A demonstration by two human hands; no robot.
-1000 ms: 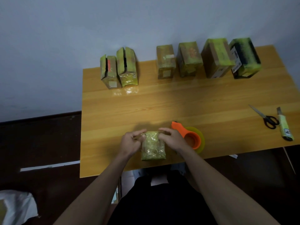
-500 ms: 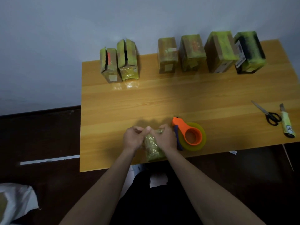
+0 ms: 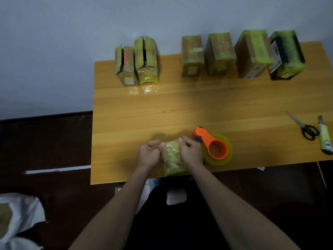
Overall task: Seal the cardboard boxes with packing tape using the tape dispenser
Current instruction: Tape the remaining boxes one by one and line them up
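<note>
Head view of a wooden desk point(image 3: 180, 109). A small tape-wrapped cardboard box point(image 3: 173, 159) sits at the near edge, held between both hands. The left hand point(image 3: 148, 153) has its grip curled against the box's left side; the right hand point(image 3: 191, 151) curls its grip over the top right edge, thumb on the upper face. Just right of that hand, touching it, lies the orange tape dispenser point(image 3: 213, 146) with its yellowish roll. Along the far edge stand two open-topped boxes point(image 3: 137, 64) and four closed boxes point(image 3: 239, 55). Scissors point(image 3: 304, 128) and a utility knife point(image 3: 325, 136) lie far right, well apart from the hands.
</note>
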